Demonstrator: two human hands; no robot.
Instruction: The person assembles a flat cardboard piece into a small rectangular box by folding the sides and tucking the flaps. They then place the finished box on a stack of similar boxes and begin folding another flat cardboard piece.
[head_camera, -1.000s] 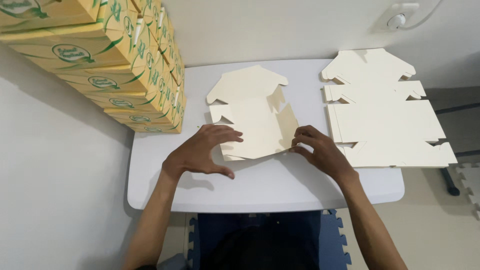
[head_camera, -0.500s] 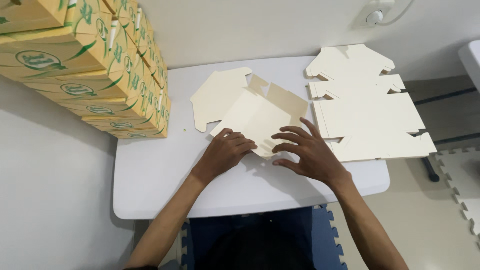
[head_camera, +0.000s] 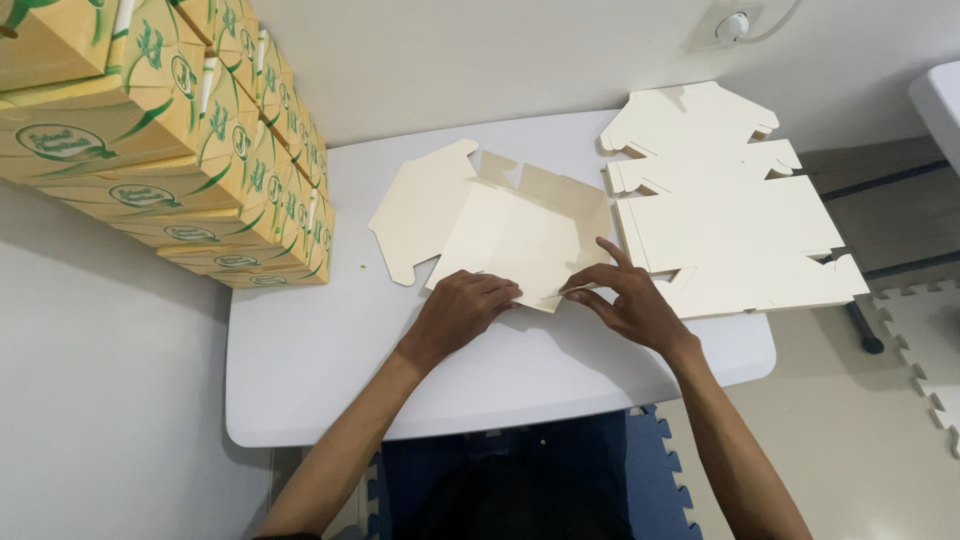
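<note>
— What has changed since half a second ago?

— The left hand (head_camera: 462, 308) has slid to the near edge of the cream die-cut card blank (head_camera: 500, 228), and the right hand (head_camera: 622, 296) has drawn in toward it, so both now meet at the blank's near corner.

— How are the fingers set?

— The left hand's fingers are curled, pressing the edge flat. The right hand pinches that corner between thumb and fingertips, index finger stretched out.

— And the blank itself?

— Pale cream, flat, with notched flaps and fold lines, lying in the middle of the white table (head_camera: 300, 370).

— What surrounds it?

— Right of the blank, a stack of identical flat blanks (head_camera: 720, 215). Left of it, yellow printed boxes (head_camera: 170, 150) piled against the white wall (head_camera: 480, 50). Beyond the blank, a wall socket (head_camera: 732, 26). Below the table, blue foam floor mats (head_camera: 650, 450).

— Anything unclear?

— The boxes run off the frame, and the hands cover the blank's near edge.
</note>
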